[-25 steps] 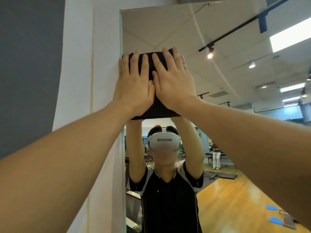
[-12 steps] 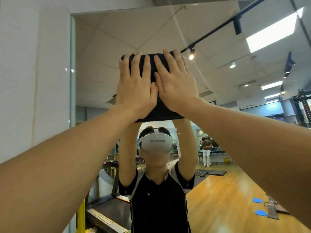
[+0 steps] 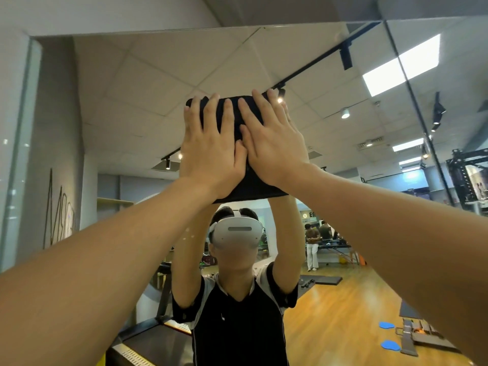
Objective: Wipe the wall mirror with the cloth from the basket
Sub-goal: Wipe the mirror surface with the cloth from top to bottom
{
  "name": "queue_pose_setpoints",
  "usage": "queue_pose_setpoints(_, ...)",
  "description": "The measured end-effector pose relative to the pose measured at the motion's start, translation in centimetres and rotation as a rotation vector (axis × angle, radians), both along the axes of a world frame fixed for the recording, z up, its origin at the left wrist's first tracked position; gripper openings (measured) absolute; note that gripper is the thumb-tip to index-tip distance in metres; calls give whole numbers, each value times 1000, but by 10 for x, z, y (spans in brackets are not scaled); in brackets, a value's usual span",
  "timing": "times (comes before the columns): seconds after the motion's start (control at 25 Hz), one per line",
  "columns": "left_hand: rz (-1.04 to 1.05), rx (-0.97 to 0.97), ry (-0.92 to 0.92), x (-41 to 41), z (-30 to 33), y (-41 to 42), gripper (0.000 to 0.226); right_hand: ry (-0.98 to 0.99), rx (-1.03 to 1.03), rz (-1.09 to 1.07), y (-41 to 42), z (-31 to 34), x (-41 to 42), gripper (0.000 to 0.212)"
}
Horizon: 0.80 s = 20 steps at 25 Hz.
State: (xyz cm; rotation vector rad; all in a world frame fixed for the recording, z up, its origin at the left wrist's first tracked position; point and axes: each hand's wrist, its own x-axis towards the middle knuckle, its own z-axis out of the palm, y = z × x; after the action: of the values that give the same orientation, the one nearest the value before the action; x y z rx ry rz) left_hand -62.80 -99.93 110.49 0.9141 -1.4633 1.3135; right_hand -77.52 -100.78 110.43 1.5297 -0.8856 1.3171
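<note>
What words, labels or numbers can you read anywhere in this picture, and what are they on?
None reads whole.
"E", then blurred letters: a sign reflected in the mirror, behind the person's arm.
Dark scrawled strokes on the grey wall at left: lettering perhaps, not readable.
Small white mark on the black shirt: a logo, no letters.
The black cloth under the left hand and right hand shows no text.

Just one view here: it's taken from a head-worn camera, tilted upward and pointed straight at the wall mirror (image 3: 132, 107) from close range, so the wearer's raised arms and the gym room behind are seen reflected.
</note>
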Motion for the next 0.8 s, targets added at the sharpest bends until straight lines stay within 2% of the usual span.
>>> queue_pose_setpoints(0.52, -2, -9, 45, -151, -4, -10, 69, 25, -5, 5, -12, 2, -148, 53)
queue_pose_setpoints(0.8, -32, 5, -34, -215, 10, -15, 69, -46, 3, -26, -18, 8, -214, 54)
